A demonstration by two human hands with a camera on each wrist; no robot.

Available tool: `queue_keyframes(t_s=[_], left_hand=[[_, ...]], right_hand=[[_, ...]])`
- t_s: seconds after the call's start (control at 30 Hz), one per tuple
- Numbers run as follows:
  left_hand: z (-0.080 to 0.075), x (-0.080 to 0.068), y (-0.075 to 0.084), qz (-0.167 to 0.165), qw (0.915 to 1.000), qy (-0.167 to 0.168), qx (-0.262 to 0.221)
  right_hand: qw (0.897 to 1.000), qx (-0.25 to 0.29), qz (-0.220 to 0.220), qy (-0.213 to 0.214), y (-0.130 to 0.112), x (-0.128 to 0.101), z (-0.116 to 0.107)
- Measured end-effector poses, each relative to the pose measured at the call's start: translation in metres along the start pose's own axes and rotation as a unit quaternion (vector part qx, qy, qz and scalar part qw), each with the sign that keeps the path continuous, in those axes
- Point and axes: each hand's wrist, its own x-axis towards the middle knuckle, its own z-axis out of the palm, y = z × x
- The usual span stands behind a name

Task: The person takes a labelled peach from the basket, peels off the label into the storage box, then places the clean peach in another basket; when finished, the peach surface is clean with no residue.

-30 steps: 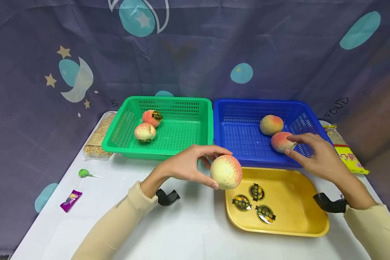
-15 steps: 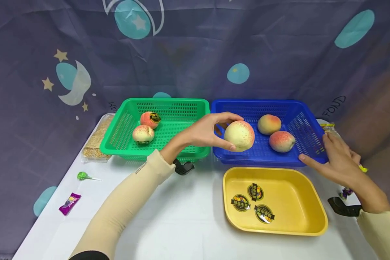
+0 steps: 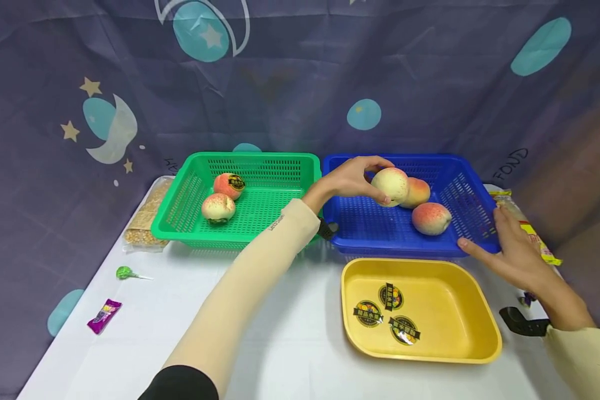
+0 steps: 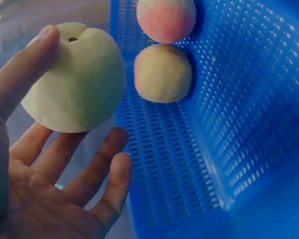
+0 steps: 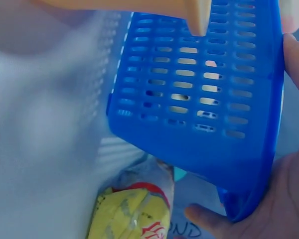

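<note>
My left hand point(image 3: 357, 179) holds a pale yellow peach point(image 3: 391, 184) with a pink blush over the blue basket point(image 3: 375, 236). In the left wrist view the thumb lies across the top of this peach point(image 4: 84, 89), with fingers beneath. Inside the basket are a yellow-orange peach point(image 3: 418, 193), partly hidden behind the held one, and a pinker peach point(image 3: 431, 219). My right hand point(image 3: 522, 253) rests at the basket's front right corner, its thumb at the front rim and straight fingers along the right side. In the right wrist view the thumb point(image 5: 295, 52) touches the rim.
To the left stands a green basket point(image 3: 275, 214) with two peaches point(image 3: 218, 208). A yellow tray point(image 3: 440, 311) with printed stickers lies in front. Packets point(image 3: 147, 222) flank the baskets. A green lollipop point(image 3: 125, 272) and a purple candy point(image 3: 104, 316) lie on the left.
My left hand has carried its peach from above the yellow tray back and right, over the blue basket. My right hand has left the pink peach and moved to the basket's corner.
</note>
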Motion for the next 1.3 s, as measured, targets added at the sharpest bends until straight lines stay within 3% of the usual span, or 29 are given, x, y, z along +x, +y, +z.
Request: queue_keyframes(t_s=[0.2,0.37,0.7,0.97,1.3], left_hand=[[0.012,0.021,-0.003,-0.057,0.9976,-0.010,0.036],[0.019,0.031,-0.002,-0.086,0.9931,-0.022,0.077],[0.027,0.039,-0.005,-0.081,0.9908,-0.076,0.077],[0.030,0.038,-0.011,-0.114,0.9833,-0.114,0.085],[0.026,0.036,-0.008,-0.098,0.9884,-0.101,0.058]], right_hand=[[1.000,0.028,-0.007,-0.007,0.001,0.000,0.001],[0.999,0.033,-0.004,-0.012,0.000,-0.001,0.000],[0.999,0.030,0.009,-0.018,0.000,-0.001,-0.001],[0.999,0.030,0.009,-0.025,-0.003,0.000,0.000],[0.999,0.031,0.006,-0.019,-0.003,-0.003,-0.001]])
